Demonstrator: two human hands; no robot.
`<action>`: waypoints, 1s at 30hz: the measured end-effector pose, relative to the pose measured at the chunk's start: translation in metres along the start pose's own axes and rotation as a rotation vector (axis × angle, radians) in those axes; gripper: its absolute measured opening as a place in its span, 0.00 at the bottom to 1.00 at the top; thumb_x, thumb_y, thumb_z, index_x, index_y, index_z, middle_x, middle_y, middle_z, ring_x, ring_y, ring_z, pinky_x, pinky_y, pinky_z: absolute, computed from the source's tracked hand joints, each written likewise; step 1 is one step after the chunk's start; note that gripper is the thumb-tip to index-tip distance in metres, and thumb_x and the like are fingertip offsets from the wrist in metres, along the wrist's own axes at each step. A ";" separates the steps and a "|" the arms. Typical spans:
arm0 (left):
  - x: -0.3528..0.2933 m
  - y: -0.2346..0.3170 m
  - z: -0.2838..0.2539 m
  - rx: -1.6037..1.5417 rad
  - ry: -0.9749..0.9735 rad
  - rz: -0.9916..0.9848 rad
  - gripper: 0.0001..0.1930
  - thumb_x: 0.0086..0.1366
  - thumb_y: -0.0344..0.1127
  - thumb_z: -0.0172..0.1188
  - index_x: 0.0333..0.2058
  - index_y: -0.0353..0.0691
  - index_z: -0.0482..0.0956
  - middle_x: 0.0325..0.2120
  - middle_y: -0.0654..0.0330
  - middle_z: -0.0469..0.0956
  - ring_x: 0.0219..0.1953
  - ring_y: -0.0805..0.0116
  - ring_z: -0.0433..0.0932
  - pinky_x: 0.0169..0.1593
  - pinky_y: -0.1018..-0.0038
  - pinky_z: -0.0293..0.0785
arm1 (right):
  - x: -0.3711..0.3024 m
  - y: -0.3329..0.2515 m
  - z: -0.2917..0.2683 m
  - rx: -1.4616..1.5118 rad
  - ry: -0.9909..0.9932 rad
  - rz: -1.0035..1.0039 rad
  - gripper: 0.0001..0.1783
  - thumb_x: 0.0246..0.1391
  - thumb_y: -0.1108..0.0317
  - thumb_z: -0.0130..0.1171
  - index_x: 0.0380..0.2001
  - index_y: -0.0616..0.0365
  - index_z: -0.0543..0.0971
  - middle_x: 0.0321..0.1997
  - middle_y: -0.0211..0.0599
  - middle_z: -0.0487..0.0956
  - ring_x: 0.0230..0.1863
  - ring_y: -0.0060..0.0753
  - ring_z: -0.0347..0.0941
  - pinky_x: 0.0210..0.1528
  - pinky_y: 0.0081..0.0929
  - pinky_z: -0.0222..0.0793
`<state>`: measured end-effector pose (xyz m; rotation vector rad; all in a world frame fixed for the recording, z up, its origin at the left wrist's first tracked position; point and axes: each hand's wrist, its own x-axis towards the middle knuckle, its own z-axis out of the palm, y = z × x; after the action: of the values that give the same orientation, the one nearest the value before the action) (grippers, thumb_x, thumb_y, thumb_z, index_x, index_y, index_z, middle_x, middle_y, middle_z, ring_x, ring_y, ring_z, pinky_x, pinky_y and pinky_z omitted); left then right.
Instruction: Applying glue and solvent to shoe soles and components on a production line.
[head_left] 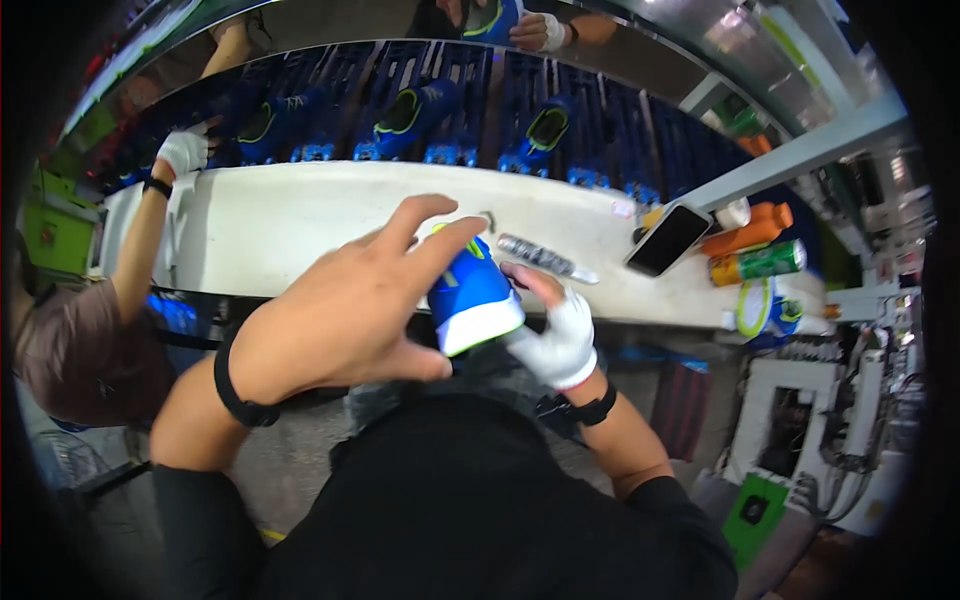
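spreading wide over the toe of a blue sneaker (pixel 470 290), the fingers (pixel 420 215) of the bare left hand (pixel 340 320) are open and curved, the upper ones arched above the shoe and the thumb stretched out below its white sole; the fingertips seem to brush the blue upper, but whether they truly grip it cannot be told. the right hand (pixel 560 335), in a white glove, is curled round the far side of the sneaker, its bare fingertip pressed against the upper, so the shoe is held up between both hands, just in front of the person's chest and above the near edge of the white workbench (pixel 290 225). each wrist wears a black band. on the bench, just beyond the shoe, lies a slim patterned tool or tube (pixel 545 258), and further right a dark smartphone (pixel 668 240), an orange bottle (pixel 750 230) and a green can (pixel 765 262) sit close together. behind the bench runs a dark conveyor (pixel 620 130) carrying more blue sneakers with green collars (pixel 405 115). at the left a co-worker's gloved hand (pixel 183 152) rests at the bench's far edge, and another person's hand (pixel 535 30) shows at the top.
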<state>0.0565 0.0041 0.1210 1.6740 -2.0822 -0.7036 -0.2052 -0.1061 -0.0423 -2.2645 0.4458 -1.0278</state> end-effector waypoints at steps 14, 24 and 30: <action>0.002 0.001 0.037 -0.600 0.241 -0.106 0.52 0.51 0.44 0.87 0.71 0.41 0.68 0.70 0.46 0.67 0.59 0.47 0.85 0.54 0.57 0.89 | -0.012 -0.017 -0.019 -0.109 -0.014 0.197 0.54 0.42 0.45 0.86 0.71 0.55 0.76 0.63 0.51 0.83 0.60 0.58 0.82 0.61 0.45 0.78; 0.322 -0.160 0.140 -0.106 0.170 -0.248 0.52 0.64 0.58 0.73 0.72 0.22 0.62 0.47 0.29 0.85 0.54 0.34 0.86 0.59 0.52 0.82 | -0.057 -0.043 -0.041 0.554 0.445 0.538 0.73 0.47 0.40 0.87 0.81 0.68 0.53 0.74 0.43 0.71 0.73 0.37 0.72 0.75 0.39 0.68; 0.362 -0.196 0.172 -0.123 0.401 -0.398 0.33 0.67 0.45 0.71 0.65 0.36 0.72 0.61 0.37 0.80 0.60 0.39 0.83 0.60 0.51 0.82 | -0.049 -0.034 -0.030 0.463 0.588 0.511 0.55 0.59 0.61 0.77 0.80 0.63 0.56 0.74 0.45 0.69 0.73 0.39 0.68 0.78 0.40 0.63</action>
<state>0.0310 -0.3567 -0.1407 1.9869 -1.4239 -0.5378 -0.2579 -0.0666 -0.0323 -1.3206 0.8694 -1.3337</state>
